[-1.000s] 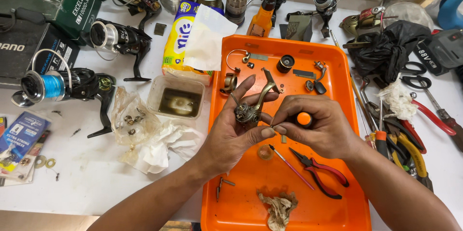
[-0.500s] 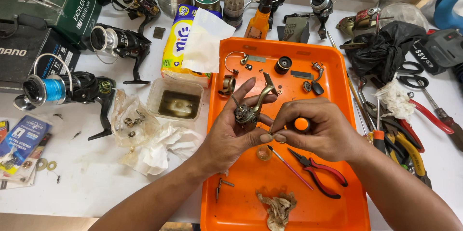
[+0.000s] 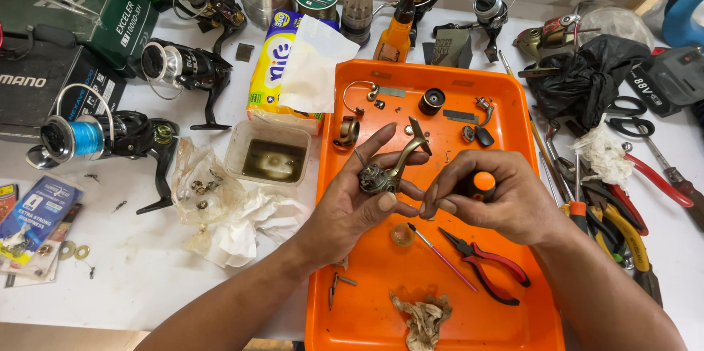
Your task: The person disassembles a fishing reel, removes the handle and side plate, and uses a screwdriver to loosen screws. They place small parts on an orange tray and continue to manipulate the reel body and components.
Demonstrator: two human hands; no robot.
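Over the orange tray [image 3: 506, 322], my left hand [image 3: 359, 204] grips a small bronze-coloured fishing reel body [image 3: 383, 173] between thumb and fingers, its stem pointing up to the right. My right hand [image 3: 499, 200] is closed around a screwdriver with an orange-capped black handle [image 3: 478, 184]; its tip points at the reel body. Loose reel parts lie at the tray's far end, among them a black round knob [image 3: 432, 101] and a brass ring [image 3: 347, 132].
Red-handled pliers [image 3: 488, 267], a thin pink-handled tool [image 3: 444, 257] and a dirty rag [image 3: 425, 318] lie on the tray's near part. A plastic tub of murky liquid [image 3: 268, 154], crumpled tissue [image 3: 249, 222] and several reels [image 3: 103, 137] stand left. More tools [image 3: 623, 226] lie right.
Both hands have stayed over the tray with only small shifts. The screwdriver remains at the reel body.
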